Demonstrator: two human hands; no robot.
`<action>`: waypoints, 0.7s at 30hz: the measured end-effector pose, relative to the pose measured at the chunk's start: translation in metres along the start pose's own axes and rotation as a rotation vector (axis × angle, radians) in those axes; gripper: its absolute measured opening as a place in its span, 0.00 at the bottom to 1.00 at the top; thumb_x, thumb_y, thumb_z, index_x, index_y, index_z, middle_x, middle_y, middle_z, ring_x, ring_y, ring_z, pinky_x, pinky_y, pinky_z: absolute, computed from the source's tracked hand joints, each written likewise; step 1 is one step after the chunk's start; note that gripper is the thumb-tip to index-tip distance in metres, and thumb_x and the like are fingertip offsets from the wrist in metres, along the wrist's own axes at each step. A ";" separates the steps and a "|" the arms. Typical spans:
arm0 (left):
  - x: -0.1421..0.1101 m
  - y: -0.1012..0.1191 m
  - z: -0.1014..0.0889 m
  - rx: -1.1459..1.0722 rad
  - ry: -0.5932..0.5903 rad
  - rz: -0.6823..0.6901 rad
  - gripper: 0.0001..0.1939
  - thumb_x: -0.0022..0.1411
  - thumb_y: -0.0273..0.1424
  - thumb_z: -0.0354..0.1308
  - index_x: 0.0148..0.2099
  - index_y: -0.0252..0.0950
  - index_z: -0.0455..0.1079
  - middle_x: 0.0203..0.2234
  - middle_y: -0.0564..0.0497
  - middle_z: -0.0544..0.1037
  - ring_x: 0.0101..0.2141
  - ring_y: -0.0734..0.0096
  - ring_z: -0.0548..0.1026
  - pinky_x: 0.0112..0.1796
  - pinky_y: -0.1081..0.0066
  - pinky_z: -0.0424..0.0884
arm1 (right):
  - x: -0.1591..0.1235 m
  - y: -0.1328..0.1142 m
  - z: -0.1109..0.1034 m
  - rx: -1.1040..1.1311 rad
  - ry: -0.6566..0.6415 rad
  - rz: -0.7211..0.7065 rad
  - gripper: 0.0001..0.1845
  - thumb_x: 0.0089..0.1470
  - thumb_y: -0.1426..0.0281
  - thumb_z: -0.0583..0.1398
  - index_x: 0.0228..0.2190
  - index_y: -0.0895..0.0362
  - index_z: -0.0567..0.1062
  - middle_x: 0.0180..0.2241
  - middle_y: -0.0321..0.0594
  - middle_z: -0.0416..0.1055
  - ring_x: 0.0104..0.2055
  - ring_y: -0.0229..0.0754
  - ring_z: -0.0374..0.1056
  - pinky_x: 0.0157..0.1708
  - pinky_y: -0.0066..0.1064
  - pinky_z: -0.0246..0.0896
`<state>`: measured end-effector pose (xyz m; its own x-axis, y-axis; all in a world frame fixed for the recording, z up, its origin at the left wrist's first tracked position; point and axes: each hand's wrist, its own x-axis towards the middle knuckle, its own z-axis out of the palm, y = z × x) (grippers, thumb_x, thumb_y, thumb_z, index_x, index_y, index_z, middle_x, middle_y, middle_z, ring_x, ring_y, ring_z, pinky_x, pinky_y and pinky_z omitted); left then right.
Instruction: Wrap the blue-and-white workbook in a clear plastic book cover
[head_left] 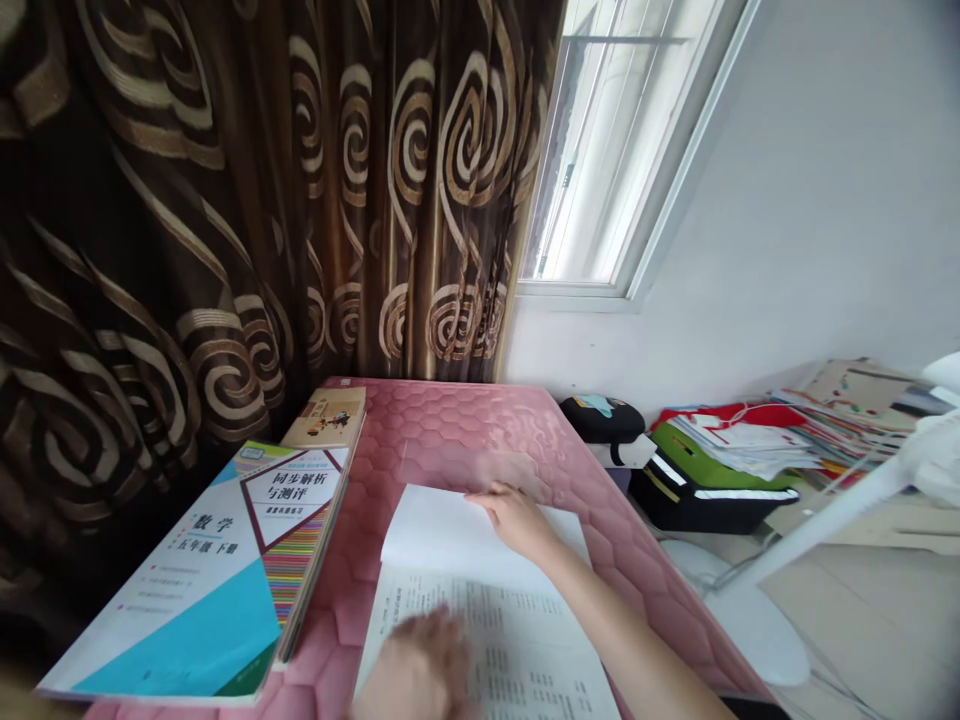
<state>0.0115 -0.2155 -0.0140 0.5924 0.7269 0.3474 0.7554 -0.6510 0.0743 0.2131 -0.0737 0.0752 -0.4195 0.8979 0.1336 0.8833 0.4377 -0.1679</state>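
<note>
An open booklet of white printed pages [487, 620] lies on a pink quilted table [450, 430]. My right hand [517, 520] rests on its far page with fingers curled at the page's top edge, where a page looks blurred as if lifted. My left hand [420, 670] lies on the near printed page at the bottom of the view; it is smeared by motion and its fingers are hard to read.
A stack of textbooks [225, 570] with a blue and white cover lies on the table's left side. A brown swirl-patterned curtain [262, 200] hangs behind. To the right are a window [607, 150], a black and green bag [705, 480] and piled papers [757, 440].
</note>
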 end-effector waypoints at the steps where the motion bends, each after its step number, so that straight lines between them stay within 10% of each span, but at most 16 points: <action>1: 0.015 -0.010 -0.017 0.028 0.009 -0.107 0.21 0.60 0.35 0.57 0.56 0.44 0.68 0.54 0.45 0.73 0.54 0.53 0.69 0.48 0.57 0.72 | 0.001 0.000 0.001 -0.003 0.000 0.027 0.25 0.60 0.77 0.49 0.52 0.45 0.73 0.40 0.41 0.73 0.40 0.40 0.69 0.42 0.30 0.57; 5: 0.065 -0.046 -0.050 0.064 -0.006 -0.500 0.21 0.65 0.36 0.50 0.60 0.42 0.65 0.62 0.42 0.62 0.61 0.50 0.59 0.52 0.51 0.66 | 0.007 0.001 0.001 -0.003 -0.001 0.095 0.25 0.59 0.78 0.49 0.52 0.46 0.73 0.41 0.43 0.73 0.41 0.41 0.70 0.43 0.32 0.58; 14: 0.080 -0.064 -0.017 0.030 -0.025 -0.705 0.19 0.66 0.34 0.44 0.48 0.33 0.73 0.56 0.36 0.68 0.53 0.52 0.68 0.46 0.58 0.69 | 0.008 -0.030 0.029 0.230 -0.171 -0.093 0.24 0.58 0.54 0.54 0.52 0.48 0.72 0.60 0.44 0.62 0.62 0.51 0.56 0.60 0.46 0.47; 21: 0.120 -0.123 -0.017 -0.398 0.067 -1.007 0.11 0.56 0.25 0.53 0.42 0.30 0.72 0.44 0.38 0.76 0.51 0.56 0.70 0.53 0.57 0.61 | 0.008 -0.054 0.039 0.218 -0.244 -0.041 0.32 0.57 0.47 0.50 0.57 0.46 0.66 0.64 0.46 0.55 0.66 0.61 0.47 0.58 0.62 0.43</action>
<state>-0.0151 -0.0516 0.0340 -0.2741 0.9617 0.0070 0.7343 0.2046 0.6472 0.1540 -0.0884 0.0473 -0.5146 0.8528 -0.0886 0.8102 0.4499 -0.3758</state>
